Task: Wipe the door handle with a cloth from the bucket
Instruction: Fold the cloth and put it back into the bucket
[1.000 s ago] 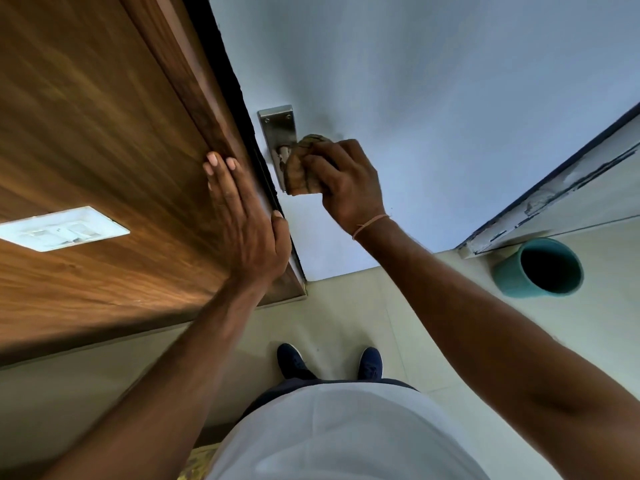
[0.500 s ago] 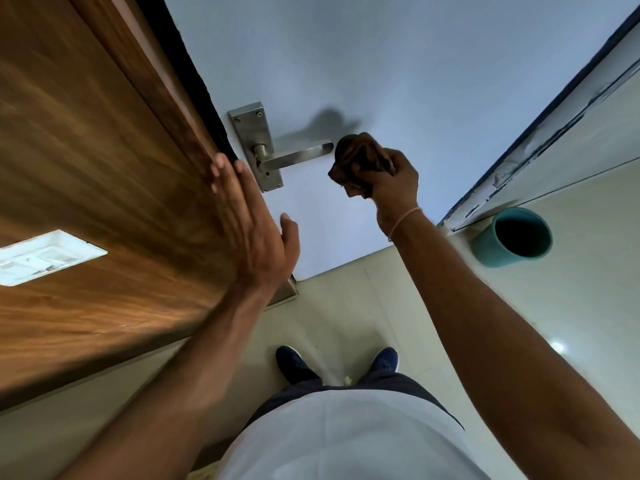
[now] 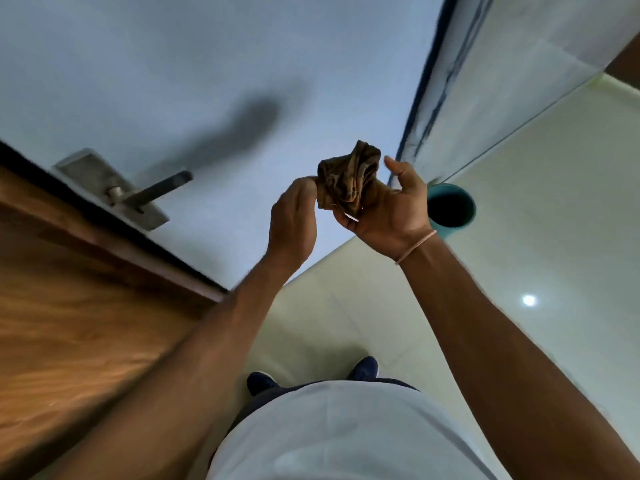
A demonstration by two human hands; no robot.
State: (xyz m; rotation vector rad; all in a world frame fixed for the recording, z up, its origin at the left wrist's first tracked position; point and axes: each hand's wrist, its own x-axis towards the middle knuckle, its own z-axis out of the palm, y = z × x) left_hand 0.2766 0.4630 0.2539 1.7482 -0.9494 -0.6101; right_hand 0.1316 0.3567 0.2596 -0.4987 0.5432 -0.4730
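A bunched brown cloth [image 3: 348, 178] sits between both my hands, well to the right of the door handle. My right hand [image 3: 388, 209] cups the cloth from below with the thumb raised. My left hand [image 3: 294, 220] pinches the cloth's left edge. The metal lever handle [image 3: 152, 194] on its steel plate juts from the pale blue door [image 3: 173, 64] at the left, with nothing touching it. A teal bucket [image 3: 453, 207] stands on the floor just behind my right hand, partly hidden by it.
The wooden door frame [image 3: 69, 306] fills the lower left. A dark-edged skirting [image 3: 436, 84] runs along the wall at upper right. Pale floor tiles [image 3: 536, 237] spread to the right. My blue shoes [image 3: 363, 367] show below.
My right hand took the cloth off the handle and drew it right. My left hand left the wooden frame and came across to grip the cloth. The view has swung right.
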